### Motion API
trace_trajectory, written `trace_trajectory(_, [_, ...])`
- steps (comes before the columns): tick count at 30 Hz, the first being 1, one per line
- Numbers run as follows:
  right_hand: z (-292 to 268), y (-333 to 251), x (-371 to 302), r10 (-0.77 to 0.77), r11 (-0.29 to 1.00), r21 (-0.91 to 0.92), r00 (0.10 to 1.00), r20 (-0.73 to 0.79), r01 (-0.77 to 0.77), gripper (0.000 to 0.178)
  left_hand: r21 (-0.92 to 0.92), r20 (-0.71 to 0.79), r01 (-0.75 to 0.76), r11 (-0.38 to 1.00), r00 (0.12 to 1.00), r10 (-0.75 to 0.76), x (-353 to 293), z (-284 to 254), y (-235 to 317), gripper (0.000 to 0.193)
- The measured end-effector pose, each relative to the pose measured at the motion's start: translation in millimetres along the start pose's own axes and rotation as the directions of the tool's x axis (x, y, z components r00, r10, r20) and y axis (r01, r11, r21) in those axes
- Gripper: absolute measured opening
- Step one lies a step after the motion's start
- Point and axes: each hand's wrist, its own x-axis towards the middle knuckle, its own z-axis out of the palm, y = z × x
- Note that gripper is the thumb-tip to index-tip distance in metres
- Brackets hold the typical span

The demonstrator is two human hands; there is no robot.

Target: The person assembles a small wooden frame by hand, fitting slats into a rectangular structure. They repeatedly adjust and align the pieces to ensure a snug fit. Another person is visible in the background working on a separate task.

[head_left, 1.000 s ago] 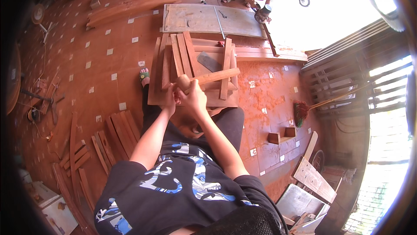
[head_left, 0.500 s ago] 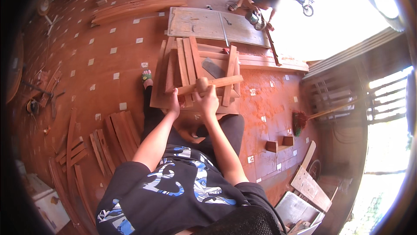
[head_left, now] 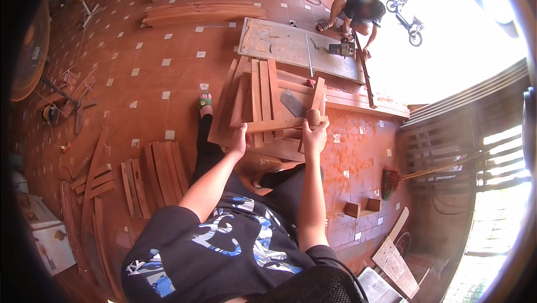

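Observation:
A reddish wooden strip lies crosswise in front of me, above a low stack of boards. Around its left end, the fingers of my left hand are closed. My right hand is closed near the strip's right end, gripping a short brown cylindrical block that sits against the strip. What the block is made of I cannot make out. Beneath both hands, several strips rest on the stack, beside a grey flat plate.
Past the stack, a wide board lies on the floor; a crouching person holds a power tool at a long strip. Cut strips lie to my left. At right are a broom and a small wooden piece.
My right hand and the cylindrical block have slid right along the strip, from its middle to near its right end. The strip is more level, and the whole view has shifted.

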Motion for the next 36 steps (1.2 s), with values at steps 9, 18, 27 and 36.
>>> trace_trajectory(9, [40,-50,-102,-0.285,0.956,0.131,0.937,0.203,0.263,0.058,-0.08,0.052,-0.043,0.996,0.998,0.048,-10,8,4,0.053])
trace_trajectory(18, [24,-25,-50,-0.016,0.999,-0.029,0.989,0.149,0.021,0.06,-0.044,0.059,-0.04,0.998,0.997,0.043,-11,10,13,0.058])
trace_trajectory(27, [7,-10,-14,0.064,0.997,-0.03,0.998,0.003,-0.064,0.063,0.034,0.039,0.023,0.999,0.999,-0.025,3,-2,-7,0.056])
trace_trajectory(36, [35,-49,-87,-0.201,0.972,0.155,0.968,0.148,0.178,0.055,0.073,0.048,-0.055,0.996,0.997,0.052,-15,7,8,0.059])
